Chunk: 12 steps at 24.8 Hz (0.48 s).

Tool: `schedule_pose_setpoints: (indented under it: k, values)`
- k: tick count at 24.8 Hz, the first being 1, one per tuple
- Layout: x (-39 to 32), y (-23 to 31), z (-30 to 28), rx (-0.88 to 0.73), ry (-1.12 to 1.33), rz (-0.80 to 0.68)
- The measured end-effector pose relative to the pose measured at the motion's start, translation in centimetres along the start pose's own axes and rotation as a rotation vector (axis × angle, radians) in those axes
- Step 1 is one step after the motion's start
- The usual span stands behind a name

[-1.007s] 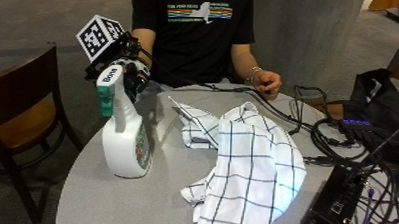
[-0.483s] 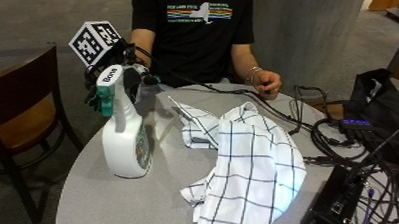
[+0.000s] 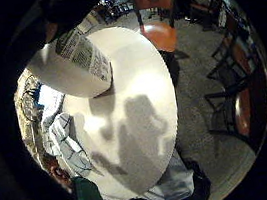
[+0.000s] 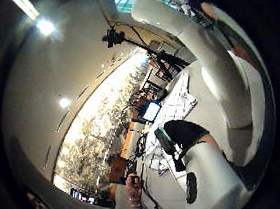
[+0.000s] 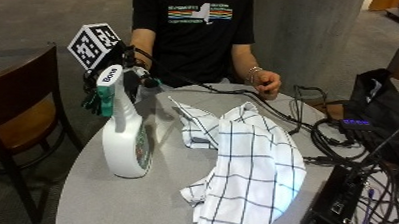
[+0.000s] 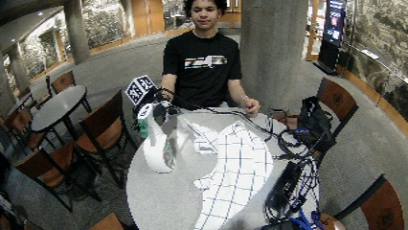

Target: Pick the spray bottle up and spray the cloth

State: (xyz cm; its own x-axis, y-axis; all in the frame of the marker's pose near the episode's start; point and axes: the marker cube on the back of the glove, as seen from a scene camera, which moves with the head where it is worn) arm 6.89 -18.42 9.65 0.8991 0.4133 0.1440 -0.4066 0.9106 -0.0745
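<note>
A white spray bottle (image 5: 123,142) with a green trigger stands upright on the round grey table (image 5: 116,204), near its left edge. My gloved right hand (image 5: 133,74) is behind the bottle's head, and its fingers (image 5: 91,101) curl round the neck beside the trigger. The bottle's base still rests on the table. In the little finger side palm view the bottle (image 3: 72,63) fills the space next to the palm. A white checked cloth (image 5: 251,169) lies crumpled to the right of the bottle, spread across the table's middle. The cloth (image 3: 64,140) also shows past the bottle.
The person's bare left hand (image 5: 267,84) rests at the table's far edge. Black cables (image 5: 306,120), a black bag (image 5: 379,108) and a black device (image 5: 343,207) crowd the right side. A wooden chair (image 5: 19,120) stands close at the left.
My hand has shifted slightly to the left at the bottle's head. The bottle and the cloth have not moved.
</note>
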Motion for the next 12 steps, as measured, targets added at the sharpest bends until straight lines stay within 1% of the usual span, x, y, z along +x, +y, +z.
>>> schedule_pose_setpoints:
  k: [4,12]
  values:
    - [0.1,-0.5,0.4,-0.034,-0.006,0.018]
    - [-0.7,-3.4,1.8,-0.044,-0.090,0.053]
